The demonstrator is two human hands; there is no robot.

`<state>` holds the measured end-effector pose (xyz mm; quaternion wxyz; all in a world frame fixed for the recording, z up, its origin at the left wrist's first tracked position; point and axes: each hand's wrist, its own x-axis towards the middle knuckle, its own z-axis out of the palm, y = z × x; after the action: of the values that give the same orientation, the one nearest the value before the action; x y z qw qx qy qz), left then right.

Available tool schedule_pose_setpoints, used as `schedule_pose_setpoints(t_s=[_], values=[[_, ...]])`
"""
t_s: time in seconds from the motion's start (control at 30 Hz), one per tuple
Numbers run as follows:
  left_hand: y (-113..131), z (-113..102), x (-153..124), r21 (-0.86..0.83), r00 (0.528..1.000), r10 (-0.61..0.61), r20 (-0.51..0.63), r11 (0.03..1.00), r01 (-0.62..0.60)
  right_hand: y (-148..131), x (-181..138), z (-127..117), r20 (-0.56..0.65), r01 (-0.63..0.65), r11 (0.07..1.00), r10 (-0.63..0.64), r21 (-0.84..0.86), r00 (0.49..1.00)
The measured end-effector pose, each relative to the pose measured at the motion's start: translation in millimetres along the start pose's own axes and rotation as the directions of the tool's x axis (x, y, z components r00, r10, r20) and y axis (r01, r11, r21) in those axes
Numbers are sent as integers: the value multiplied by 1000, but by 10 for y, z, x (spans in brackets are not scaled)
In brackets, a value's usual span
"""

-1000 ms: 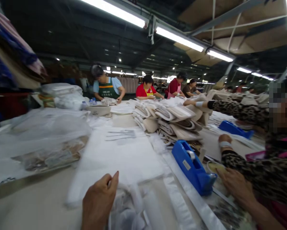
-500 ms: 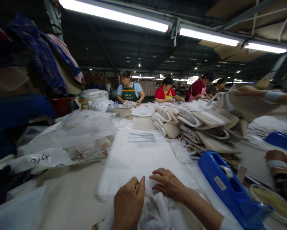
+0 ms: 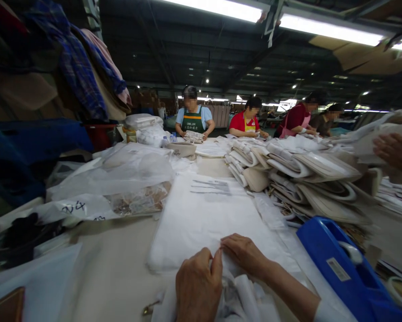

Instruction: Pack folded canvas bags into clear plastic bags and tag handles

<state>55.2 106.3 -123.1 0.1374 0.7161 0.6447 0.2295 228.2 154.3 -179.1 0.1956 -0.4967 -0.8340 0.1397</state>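
Observation:
My left hand (image 3: 199,284) is closed, thumb against forefinger, over a bundle of crumpled white wrapping (image 3: 246,290) near the table's front edge. My right hand (image 3: 243,255) has its fingers drawn together, the tips meeting those of the left. Both seem to pinch thin white wrapping between them; the fingertips partly hide it. A small brass-coloured metal piece (image 3: 150,307) pokes out at the bundle's left side. Just beyond the hands lies a flat stack of white translucent bags (image 3: 201,223) with dark print at its far end.
A blue tape dispenser (image 3: 342,268) stands at right. Folded beige pieces (image 3: 318,179) are piled behind it, with a co-worker's hand (image 3: 395,152) beside them. Plastic bags (image 3: 113,188) lie at left. Several people, one in a green apron (image 3: 193,120), work across the table.
My right hand has moved to my left, its spread fingers closing together at the left fingertips. The view has turned left. The co-worker's hand at right has shifted over the beige pieces.

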Motion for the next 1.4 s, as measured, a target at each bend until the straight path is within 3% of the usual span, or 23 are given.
schedule_pose_setpoints(t_s=[0.27,0.4,0.6,0.8,0.93,1.13,1.3,1.4], values=[[13,-23,7,-3,999,-13,50,1000,13,58,200,-63,48,-290,929,287,231,957],[9,-25,9,9,997,-16,73,1000,15,-6,176,-69,96,-311,903,295,296,951],[7,-18,3,35,998,6,65,999,-9,-92,122,5,49,-298,923,295,242,954],[24,-28,-4,21,999,15,47,1000,-16,20,230,94,83,-353,893,344,278,935],[23,-35,12,11,996,-19,90,1000,18,65,371,23,117,-390,866,372,315,921],[14,-83,40,-145,987,-85,133,984,105,-52,346,-69,141,-350,898,323,266,936],[-14,-64,45,-210,992,-79,97,973,98,-125,311,23,146,-406,895,383,188,912],[-56,-62,62,-433,994,-111,16,895,107,-114,359,30,190,-461,861,426,214,884]])
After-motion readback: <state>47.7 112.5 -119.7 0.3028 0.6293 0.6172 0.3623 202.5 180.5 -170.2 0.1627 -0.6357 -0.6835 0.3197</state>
